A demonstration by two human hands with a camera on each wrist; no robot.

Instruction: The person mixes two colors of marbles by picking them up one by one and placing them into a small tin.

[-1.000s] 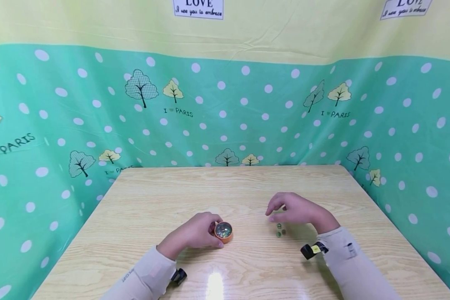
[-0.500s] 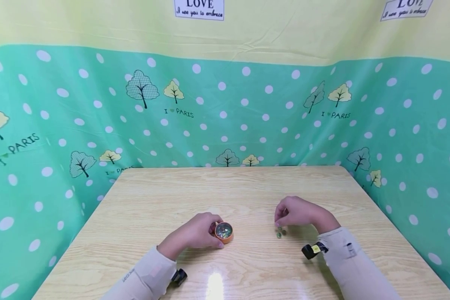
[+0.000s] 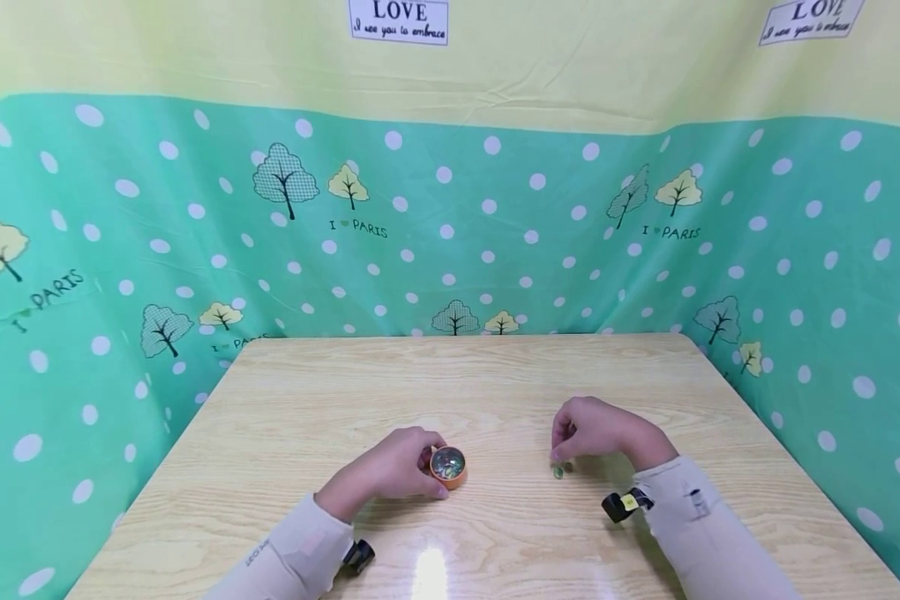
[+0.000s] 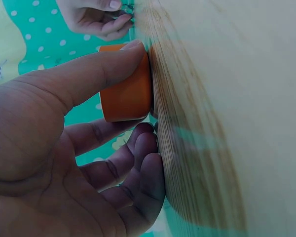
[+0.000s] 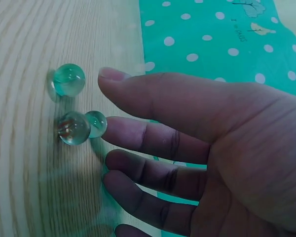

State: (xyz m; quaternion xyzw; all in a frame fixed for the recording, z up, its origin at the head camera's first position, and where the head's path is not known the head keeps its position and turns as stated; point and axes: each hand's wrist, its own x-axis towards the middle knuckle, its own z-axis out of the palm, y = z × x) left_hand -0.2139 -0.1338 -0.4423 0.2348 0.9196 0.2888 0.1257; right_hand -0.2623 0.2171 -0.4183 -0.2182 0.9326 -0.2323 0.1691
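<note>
A small orange cup [image 3: 454, 483] stands on the wooden table, with glass marbles [image 3: 447, 463] in it. My left hand [image 3: 400, 462] grips the cup from its left side; in the left wrist view the thumb lies along the orange wall [image 4: 126, 96]. To the right, my right hand [image 3: 598, 429] reaches down to loose glass marbles on the table. Three show in the right wrist view: a green one [image 5: 69, 80], one with a reddish swirl [image 5: 74, 128] and another green one [image 5: 96, 123]. My index fingertip is at this last marble, while the thumb stands apart from it.
The pale wood-grain table [image 3: 345, 383] ends at a green, white-dotted cloth [image 3: 390, 275] hanging behind and at both sides. Small black wrist cameras [image 3: 358, 555] sit at the sleeves. Bare tabletop lies between the hands.
My right hand has come down and slightly right onto the loose marbles, with its thumb and index finger closer together. My left hand and the cup have stayed in place.
</note>
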